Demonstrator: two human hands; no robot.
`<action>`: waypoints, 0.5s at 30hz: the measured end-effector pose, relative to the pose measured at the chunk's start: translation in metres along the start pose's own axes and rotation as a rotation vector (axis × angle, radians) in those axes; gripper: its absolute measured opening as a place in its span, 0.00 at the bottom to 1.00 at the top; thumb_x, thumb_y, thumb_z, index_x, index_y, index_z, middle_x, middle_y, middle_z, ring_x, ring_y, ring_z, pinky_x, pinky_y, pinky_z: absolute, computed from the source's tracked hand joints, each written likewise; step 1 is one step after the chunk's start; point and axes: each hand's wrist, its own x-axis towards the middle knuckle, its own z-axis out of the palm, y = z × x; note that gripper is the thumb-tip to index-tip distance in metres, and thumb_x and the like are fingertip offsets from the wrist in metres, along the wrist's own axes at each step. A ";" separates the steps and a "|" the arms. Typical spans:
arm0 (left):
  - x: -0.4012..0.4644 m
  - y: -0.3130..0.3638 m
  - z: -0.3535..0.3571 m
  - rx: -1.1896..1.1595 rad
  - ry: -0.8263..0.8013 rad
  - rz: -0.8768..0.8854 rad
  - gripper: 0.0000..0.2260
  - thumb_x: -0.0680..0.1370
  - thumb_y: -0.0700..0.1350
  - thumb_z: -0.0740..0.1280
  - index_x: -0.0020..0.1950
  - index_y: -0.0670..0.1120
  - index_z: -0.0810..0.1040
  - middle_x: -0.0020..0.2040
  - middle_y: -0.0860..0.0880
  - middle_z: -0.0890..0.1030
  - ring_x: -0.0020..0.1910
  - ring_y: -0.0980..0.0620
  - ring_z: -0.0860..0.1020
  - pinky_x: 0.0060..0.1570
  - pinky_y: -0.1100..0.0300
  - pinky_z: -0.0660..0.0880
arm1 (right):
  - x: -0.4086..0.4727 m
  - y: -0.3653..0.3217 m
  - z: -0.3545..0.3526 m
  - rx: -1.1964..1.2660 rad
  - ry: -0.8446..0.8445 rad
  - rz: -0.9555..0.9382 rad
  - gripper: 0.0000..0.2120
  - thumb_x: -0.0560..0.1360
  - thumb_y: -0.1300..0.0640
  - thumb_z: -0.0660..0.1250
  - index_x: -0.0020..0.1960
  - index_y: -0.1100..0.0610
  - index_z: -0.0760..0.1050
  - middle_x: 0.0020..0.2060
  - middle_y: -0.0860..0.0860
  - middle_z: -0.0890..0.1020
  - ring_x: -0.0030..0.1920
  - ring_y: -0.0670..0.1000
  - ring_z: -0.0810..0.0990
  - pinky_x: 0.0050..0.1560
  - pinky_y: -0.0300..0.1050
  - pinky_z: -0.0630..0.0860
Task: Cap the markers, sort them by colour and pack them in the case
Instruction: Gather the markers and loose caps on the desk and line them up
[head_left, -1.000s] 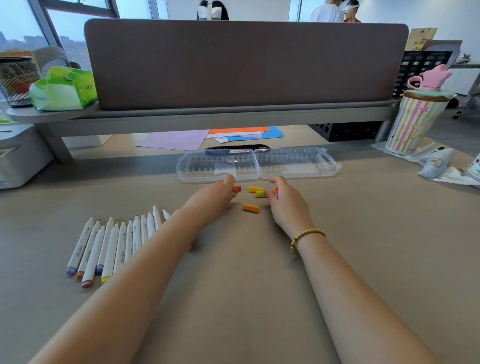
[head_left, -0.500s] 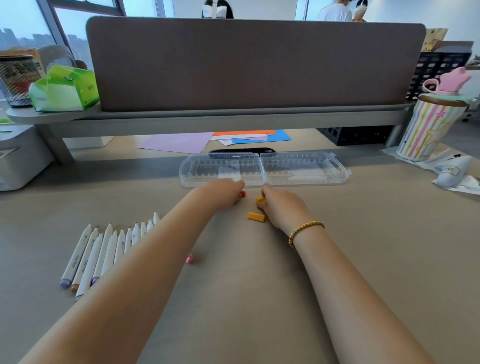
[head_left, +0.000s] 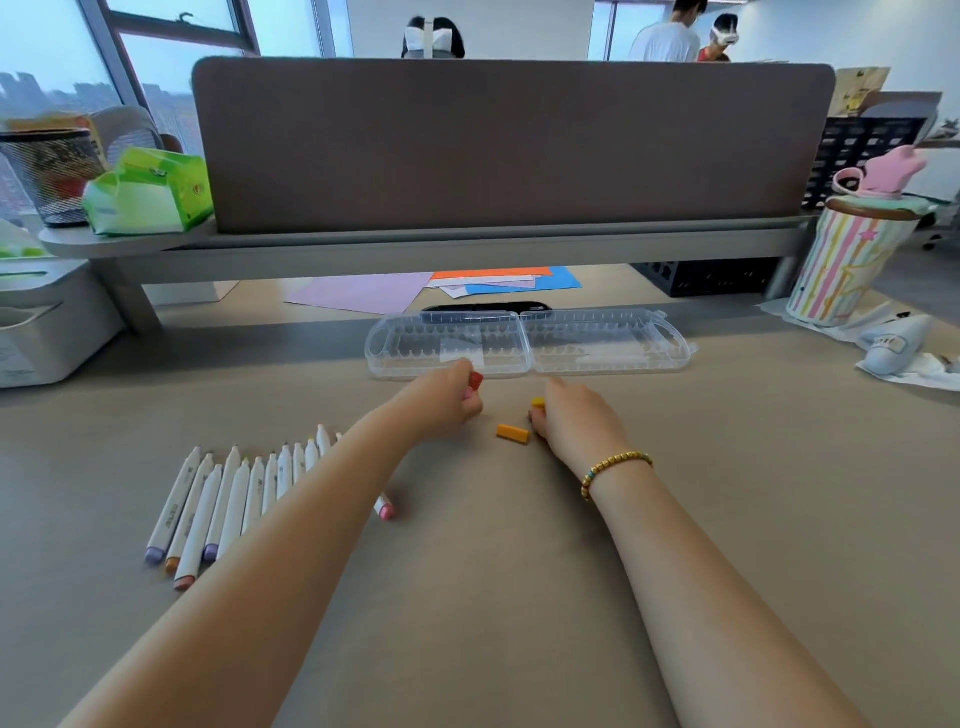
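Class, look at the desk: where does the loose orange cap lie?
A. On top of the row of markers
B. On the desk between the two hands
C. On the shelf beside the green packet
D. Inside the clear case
B: the orange cap lies bare on the desk between the left hand and the right hand, short of the open clear case.

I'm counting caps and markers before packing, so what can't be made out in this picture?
- Head view: the left hand covers all but a red cap; any other caps in it are hidden.
- The right hand hides most of a yellow cap; more may lie under it.
- The left forearm crosses the row of markers, so their count is unclear.
- The markers' printed labels are too small to read.
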 end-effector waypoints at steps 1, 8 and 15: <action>-0.006 0.002 -0.001 -0.056 0.006 0.040 0.13 0.79 0.42 0.58 0.64 0.41 0.66 0.50 0.42 0.77 0.44 0.46 0.76 0.45 0.58 0.71 | 0.000 0.002 0.000 0.022 0.000 0.012 0.13 0.80 0.54 0.58 0.58 0.62 0.70 0.48 0.57 0.79 0.48 0.57 0.78 0.42 0.46 0.71; -0.022 0.014 0.002 0.163 0.007 0.263 0.08 0.80 0.47 0.59 0.58 0.45 0.68 0.50 0.46 0.78 0.43 0.49 0.72 0.45 0.57 0.72 | -0.010 0.020 -0.004 0.357 0.039 0.070 0.12 0.79 0.52 0.58 0.47 0.60 0.73 0.37 0.52 0.73 0.39 0.52 0.72 0.36 0.43 0.66; -0.019 0.026 0.005 0.389 -0.033 0.313 0.11 0.81 0.44 0.58 0.63 0.46 0.67 0.55 0.45 0.77 0.51 0.45 0.76 0.49 0.52 0.75 | -0.015 0.025 -0.008 0.293 -0.011 0.103 0.09 0.79 0.55 0.59 0.43 0.59 0.69 0.36 0.52 0.73 0.39 0.53 0.71 0.32 0.42 0.63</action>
